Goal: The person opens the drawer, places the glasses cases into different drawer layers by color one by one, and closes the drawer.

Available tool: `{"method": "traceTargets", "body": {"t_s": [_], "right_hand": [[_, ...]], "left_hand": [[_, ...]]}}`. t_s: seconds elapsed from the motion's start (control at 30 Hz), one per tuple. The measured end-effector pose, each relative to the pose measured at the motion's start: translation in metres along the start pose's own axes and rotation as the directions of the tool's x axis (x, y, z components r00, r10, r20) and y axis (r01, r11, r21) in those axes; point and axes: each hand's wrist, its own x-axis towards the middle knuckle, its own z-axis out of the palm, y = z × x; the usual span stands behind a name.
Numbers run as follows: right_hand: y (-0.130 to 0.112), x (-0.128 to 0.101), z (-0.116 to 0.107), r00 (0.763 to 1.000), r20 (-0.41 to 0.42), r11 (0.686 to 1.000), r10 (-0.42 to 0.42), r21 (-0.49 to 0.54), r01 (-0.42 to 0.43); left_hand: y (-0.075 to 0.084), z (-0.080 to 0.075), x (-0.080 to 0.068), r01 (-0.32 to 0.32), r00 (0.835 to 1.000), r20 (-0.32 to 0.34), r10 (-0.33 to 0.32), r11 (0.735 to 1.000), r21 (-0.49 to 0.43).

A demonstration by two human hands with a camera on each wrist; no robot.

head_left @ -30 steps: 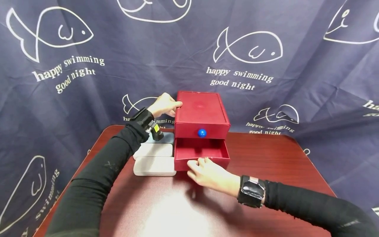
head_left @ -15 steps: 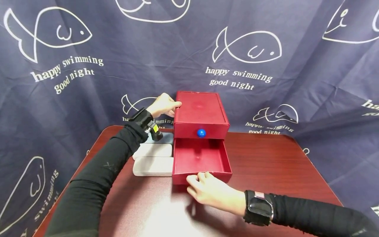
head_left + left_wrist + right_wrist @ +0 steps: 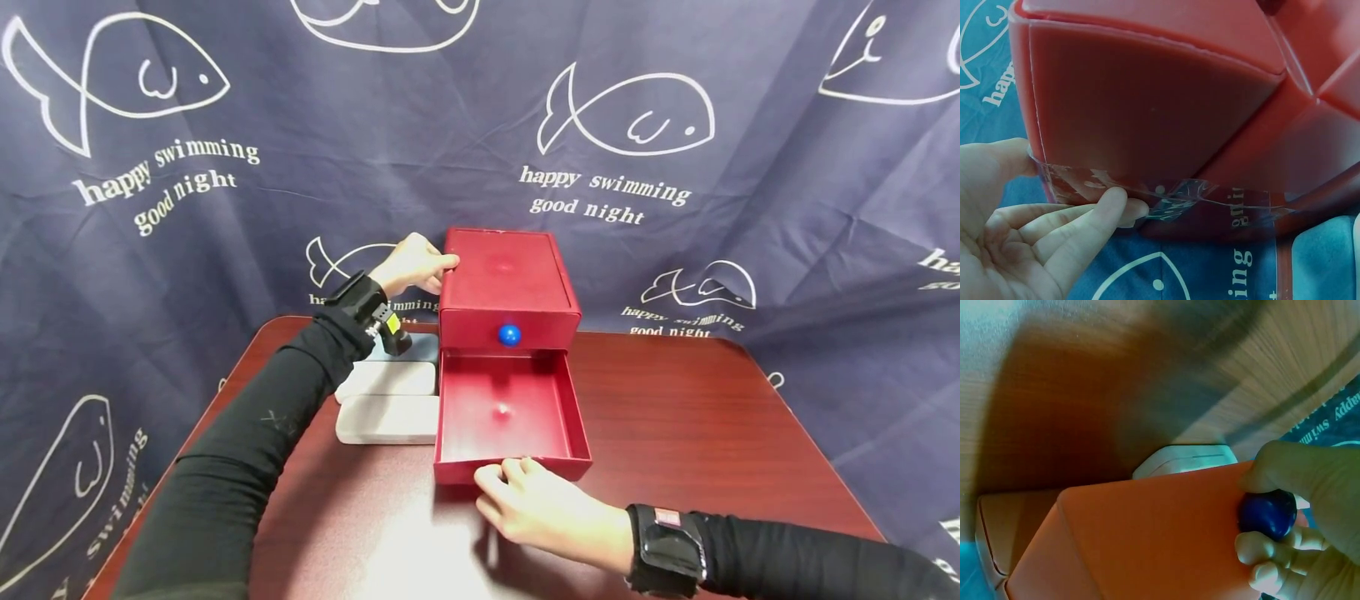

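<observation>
At the low drawer (image 3: 454, 474), my right hand (image 3: 551, 517) pinches its knob (image 3: 1266, 515), my left hand (image 3: 411, 265) grips the box (image 3: 504, 275); I'd pull straight

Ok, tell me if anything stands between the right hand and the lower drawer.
Nothing visible does: the right hand grips the blue knob on the front of the lower drawer.

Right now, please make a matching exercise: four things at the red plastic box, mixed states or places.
1. Red plastic lower drawer
2. Bare left hand
3. Bare right hand
4. Nearest white rounded case

A. Pinches a round blue knob
B. On the reddish table, left of the red box
C. Grips the box's far left corner
D. Open

Pairs: 1D, 2C, 3A, 4B
</observation>
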Motion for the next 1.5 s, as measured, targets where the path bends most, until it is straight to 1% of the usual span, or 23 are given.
{"method": "traceTargets", "body": {"t_s": [0.17, 0.4, 0.77, 0.9, 1.13, 1.27, 1.33, 1.43, 1.5], "right_hand": [[-0.003, -0.002, 0.0, 1.0, -0.007, 1.0, -0.017, -0.021, 0.017], [-0.005, -0.003, 0.002, 1.0, -0.011, 1.0, 0.0, -0.004, 0.0], [-0.004, -0.003, 0.0, 1.0, -0.021, 1.0, -0.011, -0.016, 0.01], [-0.003, -0.003, -0.001, 1.0, -0.01, 1.0, -0.02, -0.016, 0.02], [0.0, -0.003, -0.004, 0.999, 0.009, 0.999, -0.039, -0.002, 0.039], [0.002, 0.0, -0.006, 0.999, 0.013, 0.999, -0.034, 0.023, 0.034], [0.005, 0.002, -0.01, 0.999, 0.031, 0.998, -0.034, 0.048, 0.033], [0.014, 0.008, -0.019, 0.998, 0.058, 0.993, -0.025, 0.12, 0.018], [0.023, 0.013, -0.023, 0.998, 0.055, 0.98, -0.002, 0.2, -0.009]], "left_hand": [[0.0, 0.0, 0.0, 0.003, 1.0, 0.005, -0.003, 1.0, -0.002], [0.0, 0.0, 0.001, -0.004, 1.0, 0.004, 0.004, 1.0, -0.002], [0.0, -0.001, 0.0, -0.005, 1.0, 0.009, 0.006, 1.0, -0.003], [0.001, -0.002, -0.001, -0.008, 1.0, 0.009, 0.008, 1.0, -0.001], [0.001, -0.001, 0.003, 0.014, 1.0, 0.006, -0.014, 1.0, 0.008], [0.003, -0.001, 0.003, 0.019, 1.0, 0.006, -0.019, 1.0, 0.019], [0.004, -0.001, 0.002, 0.023, 1.0, 0.004, -0.023, 0.999, 0.029], [0.005, -0.001, 0.001, 0.022, 1.0, -0.002, -0.022, 0.998, 0.063], [0.004, -0.001, -0.001, 0.006, 1.0, -0.008, -0.005, 0.994, 0.109]]}}
